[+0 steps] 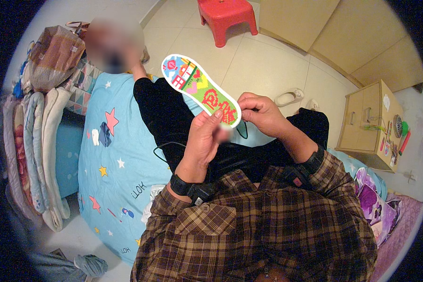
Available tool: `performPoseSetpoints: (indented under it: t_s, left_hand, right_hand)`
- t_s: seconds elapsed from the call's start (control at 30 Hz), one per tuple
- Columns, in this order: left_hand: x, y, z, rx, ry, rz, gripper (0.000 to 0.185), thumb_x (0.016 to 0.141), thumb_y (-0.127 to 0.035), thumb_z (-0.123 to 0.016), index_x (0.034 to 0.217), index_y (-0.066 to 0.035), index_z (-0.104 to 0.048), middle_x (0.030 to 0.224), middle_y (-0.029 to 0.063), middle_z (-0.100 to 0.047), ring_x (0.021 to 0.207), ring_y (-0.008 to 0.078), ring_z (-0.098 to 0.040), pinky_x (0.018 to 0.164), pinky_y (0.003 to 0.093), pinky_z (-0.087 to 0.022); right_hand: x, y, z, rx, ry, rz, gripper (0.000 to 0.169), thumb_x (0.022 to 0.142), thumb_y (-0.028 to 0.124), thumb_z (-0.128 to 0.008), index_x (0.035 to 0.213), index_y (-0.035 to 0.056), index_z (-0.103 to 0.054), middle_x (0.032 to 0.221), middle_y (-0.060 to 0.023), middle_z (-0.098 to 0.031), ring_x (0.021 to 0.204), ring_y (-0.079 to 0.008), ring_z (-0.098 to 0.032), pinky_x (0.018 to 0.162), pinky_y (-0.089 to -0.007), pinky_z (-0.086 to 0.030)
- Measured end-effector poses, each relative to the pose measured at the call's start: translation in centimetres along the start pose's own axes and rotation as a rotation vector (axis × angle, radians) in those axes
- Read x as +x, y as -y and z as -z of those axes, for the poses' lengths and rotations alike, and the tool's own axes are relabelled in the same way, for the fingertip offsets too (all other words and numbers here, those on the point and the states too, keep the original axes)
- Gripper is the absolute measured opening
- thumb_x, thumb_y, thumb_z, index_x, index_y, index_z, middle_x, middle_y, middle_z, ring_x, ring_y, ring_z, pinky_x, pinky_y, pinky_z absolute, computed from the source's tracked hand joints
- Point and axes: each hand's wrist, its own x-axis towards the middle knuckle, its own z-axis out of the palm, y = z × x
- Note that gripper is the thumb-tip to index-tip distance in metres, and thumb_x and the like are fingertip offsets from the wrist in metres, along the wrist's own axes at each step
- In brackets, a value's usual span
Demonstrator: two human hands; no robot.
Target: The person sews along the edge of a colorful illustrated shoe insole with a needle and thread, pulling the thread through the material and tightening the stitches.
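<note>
An embroidered insole (197,83) with a white rim is held over my lap, tilted, its toe end pointing up and to the left. It bears a bright pattern of houses, hearts and red stitched characters on green. My left hand (199,139) grips the heel end, thumb on top; a fingertip there is blurred. At the insole's right edge, my right hand (264,114) has thumb and forefinger pinched together against the rim. Whether a needle is between them is too small to tell. A dark green thread (246,131) hangs in a loop just below the heel.
I sit on a bed with a blue star-patterned sheet (116,176). Folded quilts (51,151) and a bag (58,58) line the left, near a blurred person (114,46). A red plastic stool (227,17), pale shoes (289,97) and a wooden cabinet (359,116) holding small items stand beyond.
</note>
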Motion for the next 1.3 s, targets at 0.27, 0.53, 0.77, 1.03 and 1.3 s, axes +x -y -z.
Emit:
performPoseSetpoints:
  t_s: [0.27,0.53,0.77,1.03,1.3]
  left_hand:
    - [0.05,-0.02,-0.12,0.007,-0.001,-0.01,0.017,0.082,-0.014,-0.05,0.094,-0.002,-0.052,0.085,0.0036,-0.059,0.063,0.0065,-0.054,0.047,0.016,-0.041]
    - [0.05,0.06,-0.01,0.006,0.011,-0.001,0.019,0.082,-0.015,-0.049,0.095,-0.001,-0.051,0.087,0.0045,-0.058,0.067,0.0074,-0.054,0.05,0.0166,-0.042]
    - [0.09,0.02,-0.03,0.019,0.023,0.011,0.02,0.082,-0.015,-0.049,0.096,0.0,-0.05,0.087,0.0053,-0.058,0.068,0.0081,-0.055,0.051,0.0169,-0.042]
    - [-0.04,-0.11,-0.11,0.022,0.033,0.02,0.02,0.083,-0.015,-0.048,0.096,0.0,-0.051,0.086,0.0052,-0.058,0.068,0.0084,-0.055,0.053,0.0173,-0.043]
    - [0.03,-0.06,0.06,-0.01,0.061,0.066,0.02,0.083,-0.015,-0.049,0.096,0.0,-0.052,0.085,0.0046,-0.058,0.067,0.008,-0.055,0.052,0.0166,-0.043]
  right_hand:
    - [-0.09,-0.32,-0.08,0.01,-0.019,-0.012,0.012,0.072,0.002,-0.056,0.083,0.0007,-0.06,0.075,-0.0043,-0.052,0.071,-0.0126,-0.051,0.064,-0.0229,-0.041]
    - [-0.16,-0.4,-0.05,-0.002,-0.011,0.016,0.012,0.072,0.003,-0.056,0.083,0.0011,-0.06,0.077,-0.0043,-0.053,0.072,-0.0126,-0.051,0.064,-0.0229,-0.041]
    - [-0.23,-0.35,-0.15,0.038,-0.016,0.0,0.011,0.073,0.003,-0.056,0.084,0.0011,-0.059,0.076,-0.0038,-0.053,0.071,-0.0122,-0.05,0.063,-0.0227,-0.041]
    - [-0.12,-0.06,0.01,-0.015,-0.006,0.048,0.009,0.073,0.002,-0.055,0.081,0.0009,-0.059,0.074,-0.0041,-0.053,0.07,-0.0127,-0.051,0.063,-0.0233,-0.041]
    - [-0.13,0.16,0.29,-0.095,-0.003,0.076,0.008,0.071,0.003,-0.056,0.078,0.0012,-0.058,0.074,-0.0051,-0.053,0.07,-0.0144,-0.051,0.063,-0.0245,-0.042]
